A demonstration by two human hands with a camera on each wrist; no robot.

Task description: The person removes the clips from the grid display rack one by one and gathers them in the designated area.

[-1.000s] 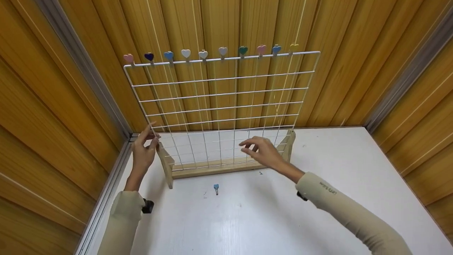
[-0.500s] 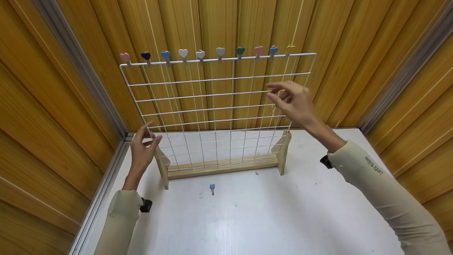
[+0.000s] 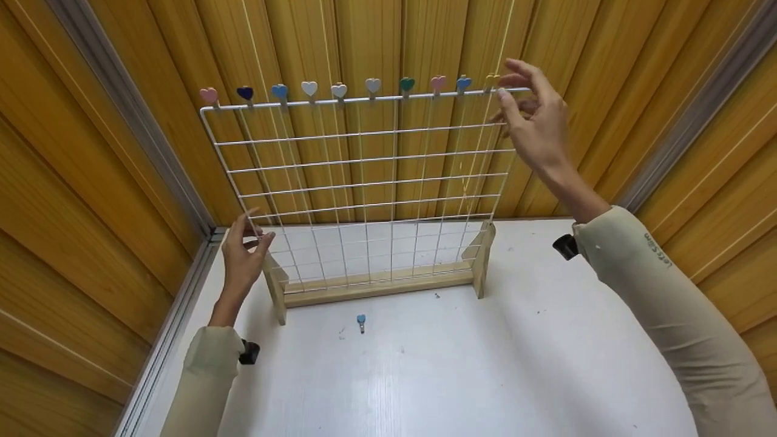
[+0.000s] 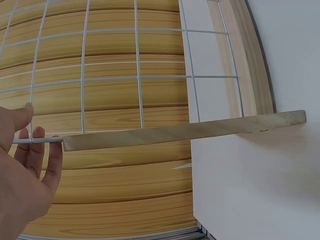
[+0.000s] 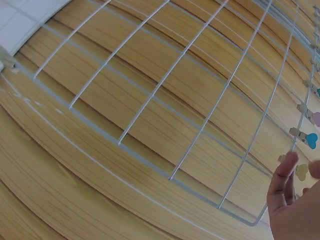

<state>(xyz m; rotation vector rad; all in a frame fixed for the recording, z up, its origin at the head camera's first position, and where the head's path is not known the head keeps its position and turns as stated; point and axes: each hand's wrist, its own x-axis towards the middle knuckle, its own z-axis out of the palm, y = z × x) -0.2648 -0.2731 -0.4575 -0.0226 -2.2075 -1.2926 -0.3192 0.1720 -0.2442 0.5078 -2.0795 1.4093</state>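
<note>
A: Background?
B: Yellow-brown wood-grain panels (image 3: 364,36), top and both sides. Grey metal strip (image 3: 141,115) upper left, matching strip (image 3: 696,115) upper right.
A: Below?
B: White tabletop (image 3: 425,376), bottom centre; dark speck (image 3: 437,295) mid-frame.

Right grip (image 5: 295,205) close to a pale yellow clip (image 5: 301,172) on a white wire grid (image 5: 153,94), blue clip (image 5: 312,140) beyond

Clips (image 3: 373,85) atop grid (image 3: 395,131), 1 clip (image 3: 361,321) on tbl (image 3: 388,376)
</note>
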